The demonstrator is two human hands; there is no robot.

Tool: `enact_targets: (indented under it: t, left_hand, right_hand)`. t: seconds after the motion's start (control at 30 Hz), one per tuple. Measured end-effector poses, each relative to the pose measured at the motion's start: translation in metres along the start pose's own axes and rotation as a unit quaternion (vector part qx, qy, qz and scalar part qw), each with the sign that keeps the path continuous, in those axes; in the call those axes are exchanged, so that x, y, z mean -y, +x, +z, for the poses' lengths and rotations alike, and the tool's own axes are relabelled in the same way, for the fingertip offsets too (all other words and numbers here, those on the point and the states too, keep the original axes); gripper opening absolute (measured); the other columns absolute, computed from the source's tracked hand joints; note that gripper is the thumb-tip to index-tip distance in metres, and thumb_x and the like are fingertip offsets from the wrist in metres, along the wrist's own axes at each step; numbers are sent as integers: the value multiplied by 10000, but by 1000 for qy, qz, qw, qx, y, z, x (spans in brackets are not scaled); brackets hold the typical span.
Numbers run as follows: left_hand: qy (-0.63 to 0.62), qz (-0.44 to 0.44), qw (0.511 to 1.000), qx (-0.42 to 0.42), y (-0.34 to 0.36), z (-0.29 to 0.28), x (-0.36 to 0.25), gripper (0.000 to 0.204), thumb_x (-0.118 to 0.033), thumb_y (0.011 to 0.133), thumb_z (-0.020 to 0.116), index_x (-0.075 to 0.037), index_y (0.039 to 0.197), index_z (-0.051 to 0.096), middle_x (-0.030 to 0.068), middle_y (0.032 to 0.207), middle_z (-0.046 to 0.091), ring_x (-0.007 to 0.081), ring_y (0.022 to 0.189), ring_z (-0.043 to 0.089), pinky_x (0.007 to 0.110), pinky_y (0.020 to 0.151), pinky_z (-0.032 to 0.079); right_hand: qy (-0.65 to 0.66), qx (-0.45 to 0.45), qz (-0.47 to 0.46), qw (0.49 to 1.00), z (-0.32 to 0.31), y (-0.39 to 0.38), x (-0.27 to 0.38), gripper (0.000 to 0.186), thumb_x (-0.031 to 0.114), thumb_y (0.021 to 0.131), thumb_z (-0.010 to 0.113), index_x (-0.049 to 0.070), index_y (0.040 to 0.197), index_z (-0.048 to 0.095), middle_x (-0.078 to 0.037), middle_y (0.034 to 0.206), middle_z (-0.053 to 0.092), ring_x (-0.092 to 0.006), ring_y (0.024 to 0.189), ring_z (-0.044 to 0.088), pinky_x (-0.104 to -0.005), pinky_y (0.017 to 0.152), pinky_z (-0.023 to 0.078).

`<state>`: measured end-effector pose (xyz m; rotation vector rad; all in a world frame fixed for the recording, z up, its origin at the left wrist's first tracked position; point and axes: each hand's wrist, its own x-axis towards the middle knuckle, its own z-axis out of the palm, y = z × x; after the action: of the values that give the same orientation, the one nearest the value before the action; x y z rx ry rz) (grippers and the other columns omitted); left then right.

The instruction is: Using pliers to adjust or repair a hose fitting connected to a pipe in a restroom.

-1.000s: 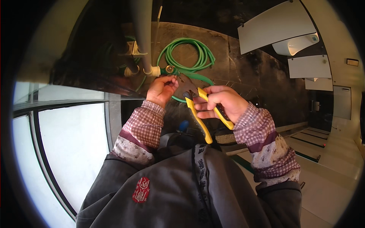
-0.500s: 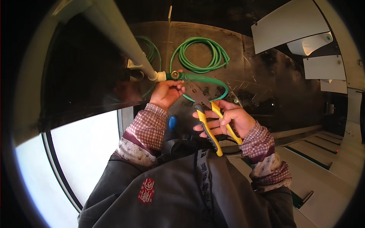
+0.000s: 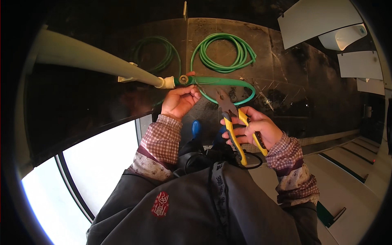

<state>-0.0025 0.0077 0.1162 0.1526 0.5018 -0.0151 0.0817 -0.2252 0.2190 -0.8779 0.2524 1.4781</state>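
A green hose (image 3: 222,81) is joined through a green valve fitting with a brass-coloured round part (image 3: 183,79) to a cream pipe elbow (image 3: 166,83). My left hand (image 3: 179,101) is just below the fitting, its fingers curled and pinched at a thin wire (image 3: 199,86) by the hose end. Part of a finger shows behind the fitting. My right hand (image 3: 259,127) holds pliers (image 3: 229,107) with yellow and black handles. Their dark metal head points up toward the hose, apart from it, and the handles are spread.
A green hose coil (image 3: 206,61) lies on the dark wet floor beyond my hands. A cream pipe (image 3: 98,57) slants in from the left beside a dark reflective wall. At the right are urinals (image 3: 343,38) and pale partitions (image 3: 320,22). A blue shoe tip (image 3: 196,128) shows below.
The view has shifted, so the hose and pliers sit further right and the pipe lies flatter. Both hands keep their holds, and the pliers stay apart from the hose.
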Motion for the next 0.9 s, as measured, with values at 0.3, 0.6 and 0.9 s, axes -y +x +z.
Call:
enact_targets:
  t: [0.3, 0.6, 0.9]
  left_hand:
    - [350, -80, 931, -71, -42, 0, 32, 401, -142, 833, 557, -24, 1198, 442, 96, 1013, 569, 176, 883, 545, 329, 767, 447]
    - [198, 65, 964, -166, -37, -5, 104, 151, -149, 845, 557, -65, 955, 497, 121, 1071, 569, 171, 983, 517, 320, 880, 380]
    - [473, 358, 754, -282, -60, 62, 31, 238, 49, 757, 560, -23, 980, 515, -5, 776, 470, 56, 654, 429, 196, 617, 396]
  right_hand:
    - [-304, -172, -249, 903, -43, 40, -34, 305, -87, 738, 499, -5, 1000, 368, -145, 958, 556, -237, 812, 616, -322, 704, 500]
    - [-651, 3, -281, 705, -31, 44, -43, 495, 56, 669, 638, 15, 1107, 413, -193, 1000, 518, -355, 932, 521, -393, 798, 429]
    - [-669, -100, -450, 583, -25, 174, 27, 386, 177, 675, 706, 57, 983, 508, -136, 838, 575, -315, 774, 561, -377, 683, 455]
